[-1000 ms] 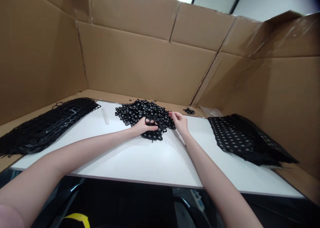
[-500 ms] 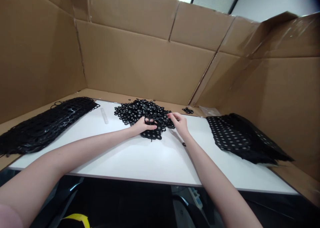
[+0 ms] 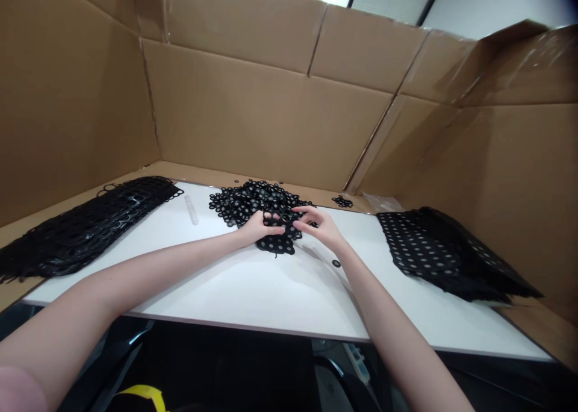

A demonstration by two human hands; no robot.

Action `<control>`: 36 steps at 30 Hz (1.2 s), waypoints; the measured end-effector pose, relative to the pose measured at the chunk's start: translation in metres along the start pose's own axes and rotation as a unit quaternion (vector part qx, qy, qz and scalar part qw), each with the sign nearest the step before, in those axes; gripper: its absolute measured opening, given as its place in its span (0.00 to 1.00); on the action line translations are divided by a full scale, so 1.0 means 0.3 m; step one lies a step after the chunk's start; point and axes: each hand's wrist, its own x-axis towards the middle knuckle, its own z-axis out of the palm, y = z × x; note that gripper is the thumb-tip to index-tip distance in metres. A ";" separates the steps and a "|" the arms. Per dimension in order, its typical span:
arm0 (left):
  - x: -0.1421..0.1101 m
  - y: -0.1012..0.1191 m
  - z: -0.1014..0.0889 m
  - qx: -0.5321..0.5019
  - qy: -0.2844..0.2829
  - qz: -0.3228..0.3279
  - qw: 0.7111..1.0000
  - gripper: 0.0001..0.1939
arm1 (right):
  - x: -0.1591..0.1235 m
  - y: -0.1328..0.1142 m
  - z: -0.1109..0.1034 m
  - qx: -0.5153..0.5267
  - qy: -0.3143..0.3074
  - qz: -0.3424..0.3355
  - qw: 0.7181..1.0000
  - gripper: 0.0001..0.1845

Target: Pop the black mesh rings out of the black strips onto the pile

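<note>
My left hand [image 3: 253, 227] is closed on a small black rubber sheet [image 3: 275, 244] with rows of round holes, thumb in front and fingers behind. Just right of that sheet is my right hand [image 3: 320, 226], its thumb and fingers apart around a gap; nothing shows between them. Whether its fingertips touch the sheet's edge I cannot tell. Behind both hands lies a heap of black rubber rings [image 3: 244, 200], partly covered by them. A single black ring [image 3: 336, 263] lies on the white table beside my right wrist.
A stack of black cut-out rubber webbing [image 3: 94, 225] lies at the left. Black sheets with round holes [image 3: 419, 246] lie at the right. A clear plastic strip [image 3: 191, 210] and a small ring cluster [image 3: 342, 202] are farther back. Cardboard walls [image 3: 253, 111] surround the white table [image 3: 253, 297].
My right hand has moved from the heap's right side toward the sheet in my left hand, and its fingers have spread. The left hand keeps its hold. The view has shifted slightly.
</note>
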 end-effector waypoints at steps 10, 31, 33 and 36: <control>0.013 -0.031 -0.012 -0.070 -0.024 0.004 0.997 0.18 | 0.006 0.024 0.016 -0.063 0.084 -0.037 0.994 0.17; 0.011 -0.003 0.002 0.136 -0.023 0.092 0.986 0.10 | 0.008 -0.019 0.110 -0.274 0.048 -0.189 0.942 0.09; 0.012 -0.004 0.003 0.133 -0.029 0.091 0.987 0.07 | 0.010 -0.020 0.112 -0.268 0.043 -0.180 0.946 0.10; 0.009 -0.002 0.003 0.127 -0.040 0.090 0.987 0.05 | 0.009 -0.022 0.111 -0.246 0.046 -0.156 0.955 0.16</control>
